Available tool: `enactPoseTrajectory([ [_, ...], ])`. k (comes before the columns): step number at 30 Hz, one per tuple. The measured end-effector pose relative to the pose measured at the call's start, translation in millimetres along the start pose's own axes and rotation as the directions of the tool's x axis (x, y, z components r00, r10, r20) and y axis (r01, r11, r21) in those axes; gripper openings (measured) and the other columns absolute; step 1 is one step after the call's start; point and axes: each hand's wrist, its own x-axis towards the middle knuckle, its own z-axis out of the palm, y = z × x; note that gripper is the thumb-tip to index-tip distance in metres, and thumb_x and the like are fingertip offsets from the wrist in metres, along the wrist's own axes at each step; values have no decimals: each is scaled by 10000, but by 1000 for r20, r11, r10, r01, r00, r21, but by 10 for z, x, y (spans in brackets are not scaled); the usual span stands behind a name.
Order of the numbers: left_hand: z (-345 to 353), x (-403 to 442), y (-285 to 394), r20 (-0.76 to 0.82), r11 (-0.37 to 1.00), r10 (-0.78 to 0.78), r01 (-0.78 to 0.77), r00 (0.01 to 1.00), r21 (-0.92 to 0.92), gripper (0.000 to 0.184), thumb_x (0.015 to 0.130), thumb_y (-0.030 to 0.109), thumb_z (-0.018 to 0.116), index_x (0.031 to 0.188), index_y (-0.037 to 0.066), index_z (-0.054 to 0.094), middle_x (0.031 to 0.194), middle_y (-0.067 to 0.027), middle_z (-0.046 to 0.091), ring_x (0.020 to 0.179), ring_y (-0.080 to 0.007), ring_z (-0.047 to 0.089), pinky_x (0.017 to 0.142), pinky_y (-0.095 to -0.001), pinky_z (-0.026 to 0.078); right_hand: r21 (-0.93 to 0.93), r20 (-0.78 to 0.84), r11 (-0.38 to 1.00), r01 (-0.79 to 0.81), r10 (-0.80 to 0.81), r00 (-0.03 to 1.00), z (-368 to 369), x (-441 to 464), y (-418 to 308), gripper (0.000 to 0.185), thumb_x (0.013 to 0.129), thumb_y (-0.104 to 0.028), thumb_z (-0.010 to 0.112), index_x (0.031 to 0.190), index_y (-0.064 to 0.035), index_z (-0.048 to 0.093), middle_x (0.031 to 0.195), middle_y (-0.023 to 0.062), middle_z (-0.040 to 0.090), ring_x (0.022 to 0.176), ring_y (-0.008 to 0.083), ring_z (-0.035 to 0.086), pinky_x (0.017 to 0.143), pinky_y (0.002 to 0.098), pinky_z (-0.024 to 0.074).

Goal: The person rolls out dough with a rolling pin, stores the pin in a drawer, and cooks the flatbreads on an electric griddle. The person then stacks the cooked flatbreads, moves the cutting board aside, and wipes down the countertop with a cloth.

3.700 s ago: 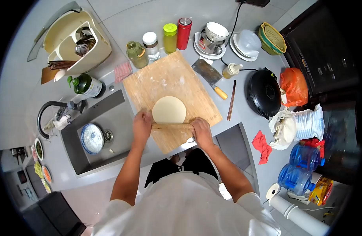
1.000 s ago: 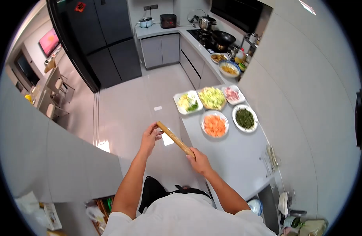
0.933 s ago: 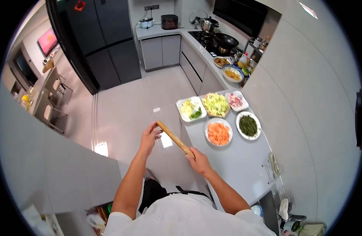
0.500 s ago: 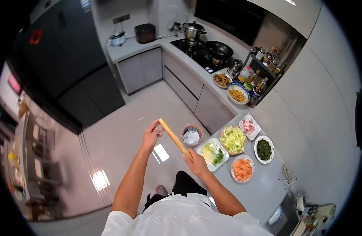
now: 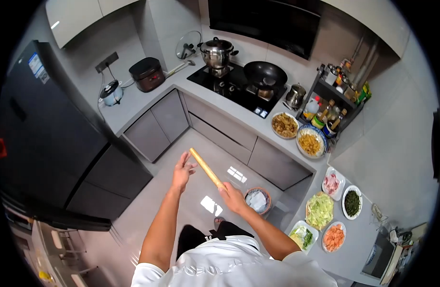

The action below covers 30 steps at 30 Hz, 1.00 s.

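Note:
A pale wooden rolling pin (image 5: 205, 167) slants across the front of my body, above the floor. My right hand (image 5: 233, 197) is wrapped round its near end. Close to the pin's far end, my left hand (image 5: 182, 171) is raised with its fingers spread and nothing in it. A small gap seems to separate those fingers from the pin.
Ahead, a black wok (image 5: 265, 75) and a steel pot (image 5: 217, 52) stand on the hob (image 5: 229, 88). Dishes of shredded cabbage (image 5: 319, 210), shrimp (image 5: 334, 237) and other food line the right counter. A bin (image 5: 258, 200) stands on the floor beside the cabinets; a dark fridge (image 5: 52, 138) is left.
The stove counter now appears larger and closer, and the food dishes and bin have shifted right in view. My right hand still grips the rolling pin; my left remains open near its far end.

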Motion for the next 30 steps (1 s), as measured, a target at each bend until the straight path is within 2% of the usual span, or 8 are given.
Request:
enactPoseTrajectory([
  [3, -217, 832, 216, 44, 1000, 6, -5, 999, -22, 653, 1042, 11, 424, 1663, 91, 241, 1689, -75, 356, 1191, -199, 650, 958, -378, 515, -4, -76, 1000, 7, -8, 997, 87, 800, -221, 451, 1073, -416, 513, 1317, -40, 554, 955, 234, 710, 943, 457, 696, 839, 523, 530],
  [7, -334, 2049, 301, 150, 1000, 13, -11, 989, -11, 675, 1021, -6, 428, 1664, 93, 247, 1689, -91, 358, 1169, -202, 662, 937, -352, 514, -33, -191, 987, -159, 150, 970, 159, 1845, -316, 424, 1076, -387, 499, 1339, -56, 539, 1017, 248, 716, 985, 471, 691, 857, 543, 526],
  [10, -444, 2919, 337, 228, 1000, -3, -4, 974, 27, 687, 1009, -13, 430, 1664, 96, 251, 1684, -100, 369, 1157, -197, 668, 921, -340, 516, -8, -437, 982, -190, 167, 884, 328, 2673, -182, 393, 1078, -387, 515, 1325, -85, 559, 973, 216, 712, 959, 416, 701, 848, 500, 524],
  [13, -568, 3717, 468, 296, 997, -44, 22, 954, 77, 684, 1008, -11, 437, 1660, 98, 262, 1681, -104, 373, 1160, -192, 668, 914, -333, 516, 35, -549, 964, -265, 240, 801, 384, 3473, -184, 390, 1081, -362, 488, 1322, -62, 555, 1027, 238, 708, 987, 446, 687, 868, 525, 516],
  [18, -584, 4784, 688, 404, 979, -119, 39, 907, 202, 645, 1014, -7, 465, 1636, 78, 317, 1657, -118, 415, 1261, -214, 627, 987, -330, 501, 84, -611, 906, -415, 376, 697, 339, 4552, -293, 426, 1087, -362, 432, 1380, -62, 503, 1101, 271, 697, 1035, 498, 663, 914, 565, 501],
  [22, -406, 5538, 631, 435, 966, -63, -55, 898, 253, 605, 1015, 0, 473, 1608, 63, 373, 1622, -148, 459, 1421, -256, 513, 1154, -336, 395, 95, -669, 903, -419, 369, 645, 153, 5319, -451, 385, 1092, -297, 441, 1379, -46, 495, 1193, 309, 655, 1091, 504, 634, 936, 565, 488],
  [24, -304, 5878, 537, 443, 963, -52, -73, 895, 260, 586, 1015, 4, 477, 1594, 58, 401, 1607, -165, 474, 1475, -268, 459, 1209, -331, 332, 49, -687, 904, -425, 340, 642, 93, 5784, -61, 419, 1061, -219, 509, 1431, -33, 445, 1199, 293, 656, 1076, 498, 640, 938, 567, 497],
  [30, -70, 6697, 354, 474, 897, -102, -125, 875, 423, 566, 1027, 3, 466, 1588, 63, 419, 1594, -175, 486, 1473, -263, 463, 1199, -323, 347, -46, -745, 879, -474, 286, 603, -74, 6746, 519, 462, 1010, -91, 562, 1449, -14, 440, 1201, 281, 638, 1116, 478, 603, 973, 541, 487],
])
